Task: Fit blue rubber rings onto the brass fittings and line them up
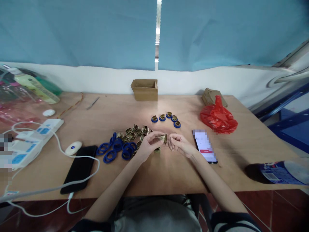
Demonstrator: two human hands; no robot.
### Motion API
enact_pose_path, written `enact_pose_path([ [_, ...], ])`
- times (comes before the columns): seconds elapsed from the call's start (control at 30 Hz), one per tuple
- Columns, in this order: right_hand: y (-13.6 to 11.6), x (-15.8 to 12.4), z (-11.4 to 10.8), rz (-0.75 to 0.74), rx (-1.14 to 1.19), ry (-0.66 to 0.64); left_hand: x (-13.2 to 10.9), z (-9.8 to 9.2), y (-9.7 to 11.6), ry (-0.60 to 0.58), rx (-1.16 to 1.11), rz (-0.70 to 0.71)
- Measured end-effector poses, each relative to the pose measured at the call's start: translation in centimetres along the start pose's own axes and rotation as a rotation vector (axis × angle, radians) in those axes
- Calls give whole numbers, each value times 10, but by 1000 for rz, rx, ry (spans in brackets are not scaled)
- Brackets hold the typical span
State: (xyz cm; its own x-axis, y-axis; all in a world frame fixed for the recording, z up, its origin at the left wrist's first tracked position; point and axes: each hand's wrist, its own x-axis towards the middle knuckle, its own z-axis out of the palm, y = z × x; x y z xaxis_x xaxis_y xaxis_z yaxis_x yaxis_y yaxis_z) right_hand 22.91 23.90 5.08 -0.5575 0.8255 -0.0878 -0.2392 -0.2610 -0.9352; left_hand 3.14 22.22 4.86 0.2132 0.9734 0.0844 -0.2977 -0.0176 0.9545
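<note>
Between the thumb and fingers of my left hand (147,145) is a round brass-coloured metal piece (165,139), tilted on edge. Close to its right side, my right hand (180,145) has its fingers curled together; whatever they pinch, if anything, is hidden. Behind and left of my left hand lies a cluster of similar brass-coloured pieces (132,136), partly covered by that hand. Several blue rings (109,156) are heaped to the left of them. Farther back, several brass-coloured pieces seated in blue rings (177,124) stand in a curved row.
A phone with a lit screen (204,146) lies right of my right hand, a red plastic bag (218,117) behind it. An open cardboard box (145,93) stands at the back. Leftward are a black phone (80,169), white cables and a power strip (38,141). A bottle (277,172) lies front right.
</note>
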Motion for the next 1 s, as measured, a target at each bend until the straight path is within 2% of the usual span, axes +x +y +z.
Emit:
enact_pose_path([
  [0.33,10,4,0,41,108,-4,-1,2,3,-13,-12,-23],
  [0.7,9,3,1,47,113,-32,-1,2,1,-9,-5,-19],
  [1.0,8,3,7,8,97,20,-1,0,0,-7,-2,-9],
])
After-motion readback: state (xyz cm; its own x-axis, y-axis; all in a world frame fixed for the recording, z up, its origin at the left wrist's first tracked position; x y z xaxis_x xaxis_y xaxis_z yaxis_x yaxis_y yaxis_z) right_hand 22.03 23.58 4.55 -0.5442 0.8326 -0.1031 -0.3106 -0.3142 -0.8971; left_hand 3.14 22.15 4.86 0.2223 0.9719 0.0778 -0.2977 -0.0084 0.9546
